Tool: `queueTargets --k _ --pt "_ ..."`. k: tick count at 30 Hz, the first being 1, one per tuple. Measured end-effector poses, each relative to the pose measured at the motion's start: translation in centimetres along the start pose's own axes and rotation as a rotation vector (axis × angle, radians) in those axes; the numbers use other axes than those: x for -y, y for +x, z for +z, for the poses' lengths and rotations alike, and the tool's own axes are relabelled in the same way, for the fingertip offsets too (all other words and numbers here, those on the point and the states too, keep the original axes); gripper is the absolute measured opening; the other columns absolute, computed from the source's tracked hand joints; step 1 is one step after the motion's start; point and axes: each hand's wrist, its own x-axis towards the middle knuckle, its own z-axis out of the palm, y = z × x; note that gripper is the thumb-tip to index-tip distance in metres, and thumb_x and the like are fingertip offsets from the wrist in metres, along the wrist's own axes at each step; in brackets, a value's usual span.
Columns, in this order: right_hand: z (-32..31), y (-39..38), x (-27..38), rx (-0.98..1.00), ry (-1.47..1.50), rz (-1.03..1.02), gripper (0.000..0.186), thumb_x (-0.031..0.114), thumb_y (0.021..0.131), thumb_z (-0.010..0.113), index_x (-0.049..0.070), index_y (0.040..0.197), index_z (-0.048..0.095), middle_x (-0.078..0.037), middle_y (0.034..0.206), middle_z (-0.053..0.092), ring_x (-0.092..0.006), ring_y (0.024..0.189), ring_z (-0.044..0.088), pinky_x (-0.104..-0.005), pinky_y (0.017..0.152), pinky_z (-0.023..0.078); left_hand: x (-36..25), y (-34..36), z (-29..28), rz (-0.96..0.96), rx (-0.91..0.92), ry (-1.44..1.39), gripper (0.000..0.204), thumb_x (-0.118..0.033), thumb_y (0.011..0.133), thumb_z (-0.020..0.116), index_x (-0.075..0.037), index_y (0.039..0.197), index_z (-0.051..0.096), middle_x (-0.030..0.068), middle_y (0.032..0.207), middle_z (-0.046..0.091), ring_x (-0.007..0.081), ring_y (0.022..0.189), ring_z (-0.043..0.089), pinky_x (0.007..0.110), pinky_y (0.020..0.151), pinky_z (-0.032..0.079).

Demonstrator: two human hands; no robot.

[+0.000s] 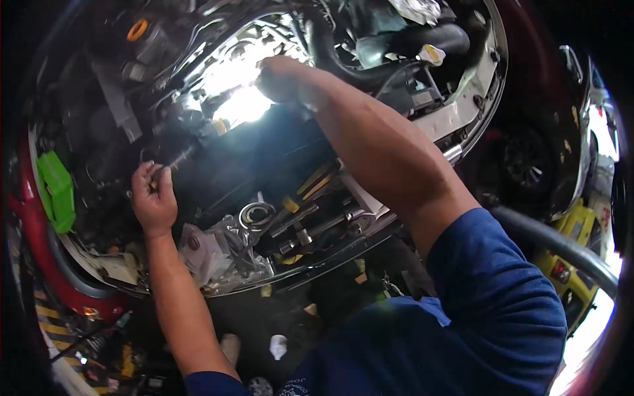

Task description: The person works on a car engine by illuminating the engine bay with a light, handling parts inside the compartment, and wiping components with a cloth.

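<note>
My left hand [155, 195] is closed on a metal tool [178, 159] with a shaft angled up to the right, over the dark front of an open engine bay. My right arm reaches deep into the bay, where my right hand [281, 79] is beside a glaringly lit area [241, 105] of the engine; its fingers are too shadowed to make out. Below both hands, the front edge holds a plastic bag of parts [224, 257], a ring-shaped metal part [256, 214], sockets and extension bars [300, 234] and yellow-handled tools [314, 181].
A green plastic object [56, 188] lies at the left fender [39, 244]. A black hose [449, 39] crosses the upper right. A grey bar [555, 239] runs at the right, near another car's wheel [525, 158] and a yellow vehicle [564, 270]. A white item [278, 346] is on the floor.
</note>
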Motion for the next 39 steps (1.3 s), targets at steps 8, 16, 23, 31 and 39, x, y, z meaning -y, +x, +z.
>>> queueTargets --k 8,16,23,31,39 --pt "0.3 1.8 0.7 0.125 0.017 -0.348 0.02 0.019 0.079 0.057 0.005 0.068 0.068 -0.014 0.067 0.063 -0.0286 0.06 0.061 -0.0404 0.058 0.048 -3.8 1.5 1.2 -0.107 0.116 0.202 0.031 -0.015 0.093 0.061 0.0 0.117 0.05 0.0063 0.098 0.06 0.0144 0.089 0.056 0.029 0.079 0.047" --pt "-4.6 -0.6 3.9 0.298 0.087 -0.073 0.026 0.021 0.078 0.057 0.003 0.088 0.072 -0.02 0.092 0.068 -0.0358 0.088 0.065 -0.0425 0.079 0.05 -6.9 3.3 4.5 -0.075 0.133 0.313 0.029 -0.018 0.091 0.063 -0.001 0.113 0.053 0.0073 0.092 0.063 0.0147 0.082 0.06 0.029 0.076 0.049" --pt "-5.3 -1.0 4.7 0.3 0.226 0.236 0.025 0.016 0.081 0.055 0.001 0.09 0.071 -0.021 0.095 0.068 -0.0356 0.094 0.065 -0.0432 0.081 0.05 -6.0 2.9 6.9 -0.089 0.013 0.371 0.029 -0.019 0.089 0.065 -0.002 0.11 0.054 0.0095 0.093 0.064 0.0165 0.081 0.061 0.03 0.073 0.051" --pt "-2.9 -0.1 4.6 0.206 0.211 0.204 0.024 0.014 0.08 0.054 -0.006 0.085 0.068 -0.026 0.087 0.067 -0.0355 0.085 0.068 -0.0433 0.073 0.052 -6.1 2.8 6.9 -0.027 -0.05 0.299 0.03 -0.017 0.088 0.067 -0.001 0.109 0.055 0.0104 0.091 0.064 0.0196 0.079 0.063 0.031 0.073 0.051" --pt "-0.1 1.7 4.0 0.293 0.241 0.219 0.035 0.027 0.084 0.055 -0.006 0.082 0.068 -0.026 0.081 0.066 -0.0359 0.079 0.067 -0.0438 0.072 0.052 -6.2 2.8 6.9 -0.067 -0.042 0.305 0.029 -0.017 0.088 0.067 0.0 0.108 0.055 0.0109 0.092 0.064 0.0195 0.08 0.063 0.032 0.073 0.052"
